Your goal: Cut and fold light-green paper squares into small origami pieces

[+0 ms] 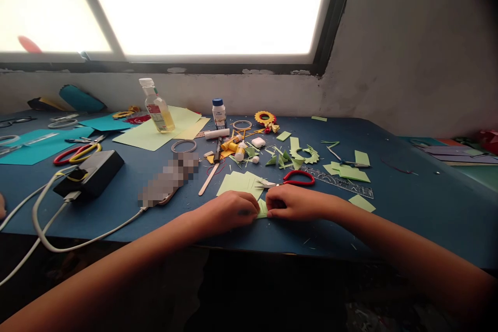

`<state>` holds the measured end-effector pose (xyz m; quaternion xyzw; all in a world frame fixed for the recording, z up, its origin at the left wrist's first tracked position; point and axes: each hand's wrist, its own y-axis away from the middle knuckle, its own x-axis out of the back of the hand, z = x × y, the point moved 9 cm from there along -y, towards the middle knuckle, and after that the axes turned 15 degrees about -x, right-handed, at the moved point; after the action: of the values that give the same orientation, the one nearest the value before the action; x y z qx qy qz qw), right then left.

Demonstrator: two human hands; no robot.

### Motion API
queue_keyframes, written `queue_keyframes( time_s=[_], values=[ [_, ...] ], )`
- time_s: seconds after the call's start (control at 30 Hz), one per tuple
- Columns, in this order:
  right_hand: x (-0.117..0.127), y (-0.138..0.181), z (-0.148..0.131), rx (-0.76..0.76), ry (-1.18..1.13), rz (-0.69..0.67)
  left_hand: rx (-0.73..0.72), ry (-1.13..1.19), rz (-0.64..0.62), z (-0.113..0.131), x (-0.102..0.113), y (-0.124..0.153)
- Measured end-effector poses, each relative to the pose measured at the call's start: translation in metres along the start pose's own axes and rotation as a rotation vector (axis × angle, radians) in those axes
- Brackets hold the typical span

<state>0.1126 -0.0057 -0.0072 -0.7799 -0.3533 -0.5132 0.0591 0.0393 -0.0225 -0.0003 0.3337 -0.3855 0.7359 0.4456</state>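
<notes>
Both my hands rest on the blue table (408, 202) near its front edge, pinching a small piece of light green paper (262, 209) between them. My left hand (229, 210) has its fingers curled on the paper's left side. My right hand (290, 202) is closed on its right side. Just behind my hands lie a stack of light green paper sheets (238, 183) and red-handled scissors (298, 178).
Green paper scraps (348, 171), a clear ruler (338, 181), glue tubes (233, 146), a wooden stick (209, 179), a yellow paper flower (265, 117), a liquid bottle (157, 106), a small white jar (219, 112), a black box (91, 172) with white cables and more scissors (75, 153) cover the table.
</notes>
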Motion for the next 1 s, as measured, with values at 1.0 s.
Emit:
queue_keyframes(
  time_s=[1.0],
  values=[
    [0.003,0.002,0.009,-0.144,0.076,0.025,-0.086,-0.239,-0.126,0.022,-0.005,0.011]
  ],
)
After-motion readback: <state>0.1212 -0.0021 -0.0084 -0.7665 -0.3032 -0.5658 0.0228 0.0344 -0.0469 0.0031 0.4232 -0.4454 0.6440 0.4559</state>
